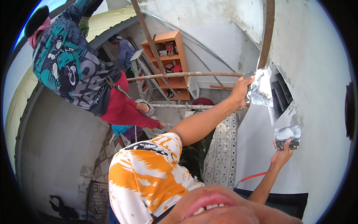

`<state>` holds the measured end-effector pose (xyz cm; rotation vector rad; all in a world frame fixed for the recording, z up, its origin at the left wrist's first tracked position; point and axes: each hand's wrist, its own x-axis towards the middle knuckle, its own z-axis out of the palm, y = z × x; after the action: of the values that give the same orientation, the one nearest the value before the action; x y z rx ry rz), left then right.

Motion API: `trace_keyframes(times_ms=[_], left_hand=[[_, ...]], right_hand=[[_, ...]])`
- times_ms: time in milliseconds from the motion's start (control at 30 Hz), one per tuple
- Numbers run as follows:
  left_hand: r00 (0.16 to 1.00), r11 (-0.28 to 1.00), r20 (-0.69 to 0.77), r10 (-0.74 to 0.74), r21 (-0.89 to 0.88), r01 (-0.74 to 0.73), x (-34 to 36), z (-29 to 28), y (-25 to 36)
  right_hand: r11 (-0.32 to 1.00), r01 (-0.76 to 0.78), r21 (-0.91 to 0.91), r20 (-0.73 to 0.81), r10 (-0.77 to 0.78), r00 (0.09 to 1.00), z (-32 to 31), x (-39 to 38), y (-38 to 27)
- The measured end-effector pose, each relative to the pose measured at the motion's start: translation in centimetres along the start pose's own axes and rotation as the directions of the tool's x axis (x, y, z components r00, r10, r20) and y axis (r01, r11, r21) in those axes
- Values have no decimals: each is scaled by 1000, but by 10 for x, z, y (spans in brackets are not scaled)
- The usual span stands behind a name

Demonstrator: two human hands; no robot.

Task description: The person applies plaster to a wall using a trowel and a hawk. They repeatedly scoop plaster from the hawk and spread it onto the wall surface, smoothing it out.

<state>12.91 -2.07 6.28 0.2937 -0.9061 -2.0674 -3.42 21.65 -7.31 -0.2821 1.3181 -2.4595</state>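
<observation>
My left hand (243, 88) grips a shiny, rectangular flat plate (257, 82) smeared with white paste, a lump of it on the face, held at the upper left edge of a dark slatted opening (280, 95) in the white wall (319, 71). Lower down, my right hand (282, 153) is closed on another flat metal plate (288, 133) with pale and dark smears, just below that opening. The plates partly hide my fingertips. Grey patches of plaster border the opening.
A rusty pipe railing (201, 74) and perforated scaffold plank (220, 156) surround me. A co-worker (74, 67) stands high at left; others (126, 52) work below near a ladder (140, 63) and orange shelf unit (175, 67). A red bar (253, 176) lies low at right.
</observation>
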Motion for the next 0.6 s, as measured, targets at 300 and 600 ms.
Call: trace_keyframes(times_ms=[300,600], left_hand=[[989,954,102,103,273,-127,4,-13,13],[999,897,29,-24,441,9,-24,-8,-23]], right_hand=[[449,818,-359,534,-620,575,44,-24,-57],[-165,931,-326,912,-313,264,77,-47,-78]])
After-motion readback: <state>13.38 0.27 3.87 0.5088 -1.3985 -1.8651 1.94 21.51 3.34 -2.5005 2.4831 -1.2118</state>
